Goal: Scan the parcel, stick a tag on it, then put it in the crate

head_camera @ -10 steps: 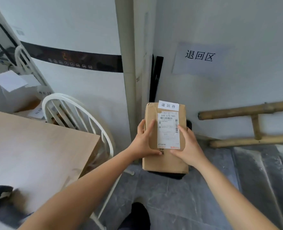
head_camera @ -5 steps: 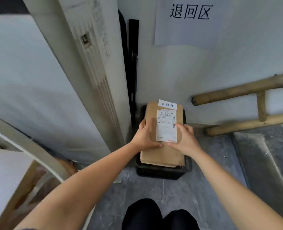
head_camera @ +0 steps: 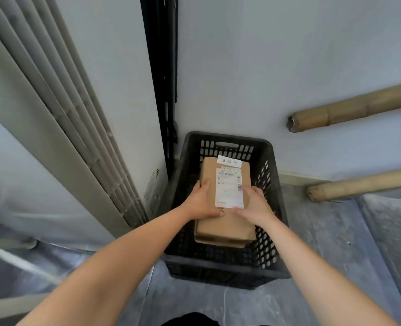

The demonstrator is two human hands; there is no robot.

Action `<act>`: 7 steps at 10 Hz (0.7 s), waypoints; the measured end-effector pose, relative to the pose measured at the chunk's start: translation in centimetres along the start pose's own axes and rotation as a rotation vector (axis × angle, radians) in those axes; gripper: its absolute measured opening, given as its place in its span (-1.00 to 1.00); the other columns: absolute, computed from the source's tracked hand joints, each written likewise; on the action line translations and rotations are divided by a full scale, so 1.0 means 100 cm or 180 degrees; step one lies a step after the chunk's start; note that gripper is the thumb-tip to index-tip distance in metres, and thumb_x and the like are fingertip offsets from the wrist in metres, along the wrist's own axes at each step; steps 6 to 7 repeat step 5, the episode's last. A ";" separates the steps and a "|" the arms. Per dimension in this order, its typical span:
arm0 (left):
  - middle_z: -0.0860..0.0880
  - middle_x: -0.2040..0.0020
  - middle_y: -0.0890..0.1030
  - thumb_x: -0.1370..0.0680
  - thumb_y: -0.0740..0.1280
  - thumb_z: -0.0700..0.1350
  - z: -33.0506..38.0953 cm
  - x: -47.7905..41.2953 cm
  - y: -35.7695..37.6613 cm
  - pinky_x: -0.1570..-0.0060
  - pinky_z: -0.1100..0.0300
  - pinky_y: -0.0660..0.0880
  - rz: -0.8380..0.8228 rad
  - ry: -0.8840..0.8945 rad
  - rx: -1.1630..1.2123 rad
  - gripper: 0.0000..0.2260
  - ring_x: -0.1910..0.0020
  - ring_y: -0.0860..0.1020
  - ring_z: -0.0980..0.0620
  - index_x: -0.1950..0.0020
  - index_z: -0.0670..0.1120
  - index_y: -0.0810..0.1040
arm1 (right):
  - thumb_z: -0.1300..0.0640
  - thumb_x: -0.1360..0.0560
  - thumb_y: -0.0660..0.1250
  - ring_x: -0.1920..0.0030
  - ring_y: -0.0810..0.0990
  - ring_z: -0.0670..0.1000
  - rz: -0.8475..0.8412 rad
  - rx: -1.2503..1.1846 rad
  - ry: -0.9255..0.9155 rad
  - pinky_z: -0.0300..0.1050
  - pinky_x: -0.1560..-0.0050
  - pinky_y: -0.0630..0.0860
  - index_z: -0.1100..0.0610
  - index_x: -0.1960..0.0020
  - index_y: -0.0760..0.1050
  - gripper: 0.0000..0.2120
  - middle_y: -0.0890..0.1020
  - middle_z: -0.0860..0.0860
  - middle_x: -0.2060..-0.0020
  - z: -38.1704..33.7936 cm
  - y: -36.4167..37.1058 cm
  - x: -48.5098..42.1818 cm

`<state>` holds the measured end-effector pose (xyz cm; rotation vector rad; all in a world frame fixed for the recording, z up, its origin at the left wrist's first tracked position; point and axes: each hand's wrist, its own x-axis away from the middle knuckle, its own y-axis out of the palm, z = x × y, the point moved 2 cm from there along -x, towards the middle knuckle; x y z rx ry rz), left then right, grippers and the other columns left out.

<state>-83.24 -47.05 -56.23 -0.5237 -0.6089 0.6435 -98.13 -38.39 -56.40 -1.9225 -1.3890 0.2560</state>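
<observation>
**Parcel held inside the crate**

The brown parcel (head_camera: 223, 222), bearing a white tag (head_camera: 229, 160) and shipping label (head_camera: 229, 188), sits within the black slotted crate (head_camera: 271, 234) on the floor. Left hand (head_camera: 200, 203) and right hand (head_camera: 257, 207) each close their grip on its sides.

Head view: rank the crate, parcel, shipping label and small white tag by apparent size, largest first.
1. black crate
2. cardboard parcel
3. shipping label
4. small white tag
All sit at similar distance, so the order is sound.
</observation>
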 end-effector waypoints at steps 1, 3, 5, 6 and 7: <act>-0.10 -0.47 0.21 -0.30 0.52 -0.01 -0.008 -0.011 0.002 -0.37 0.07 0.25 0.0108 0.0085 0.0139 -0.06 -0.43 0.24 -0.09 -0.50 -0.03 0.01 | 0.02 -0.34 0.45 -0.51 -0.11 0.11 0.0026 0.0012 0.0112 0.12 -0.44 0.09 0.04 -0.41 0.22 -0.29 0.16 0.10 -0.48 0.014 0.005 -0.010; -0.17 -0.50 0.21 -0.37 0.49 -0.03 -0.012 0.008 -0.007 -0.43 0.12 0.17 -0.0239 -0.0356 -0.0127 -0.06 -0.47 0.20 -0.09 -0.52 -0.14 -0.08 | 0.04 -0.31 0.50 -0.49 0.08 0.12 -0.0080 0.0224 0.0495 0.02 -0.44 0.15 0.04 -0.45 0.14 -0.17 -0.05 0.13 -0.52 0.019 -0.007 0.011; -0.18 -0.52 0.15 -0.42 0.42 0.06 0.043 0.060 -0.064 -0.47 0.05 0.17 -0.0378 -0.0445 -0.0559 -0.08 -0.48 0.19 -0.13 -0.53 -0.13 -0.13 | 0.05 -0.32 0.49 -0.50 0.08 0.10 -0.0276 0.0137 0.0526 -0.03 -0.43 0.16 0.04 -0.43 0.17 -0.21 -0.03 0.12 -0.51 -0.036 -0.055 0.057; -0.18 -0.52 0.15 -0.42 0.42 0.06 0.043 0.060 -0.064 -0.47 0.05 0.17 -0.0378 -0.0445 -0.0559 -0.08 -0.48 0.19 -0.13 -0.53 -0.13 -0.13 | 0.05 -0.32 0.49 -0.50 0.08 0.10 -0.0276 0.0137 0.0526 -0.03 -0.43 0.16 0.04 -0.43 0.17 -0.21 -0.03 0.12 -0.51 -0.036 -0.055 0.057; -0.18 -0.52 0.15 -0.42 0.42 0.06 0.043 0.060 -0.064 -0.47 0.05 0.17 -0.0378 -0.0445 -0.0559 -0.08 -0.48 0.19 -0.13 -0.53 -0.13 -0.13 | 0.05 -0.32 0.49 -0.50 0.08 0.10 -0.0276 0.0137 0.0526 -0.03 -0.43 0.16 0.04 -0.43 0.17 -0.21 -0.03 0.12 -0.51 -0.036 -0.055 0.057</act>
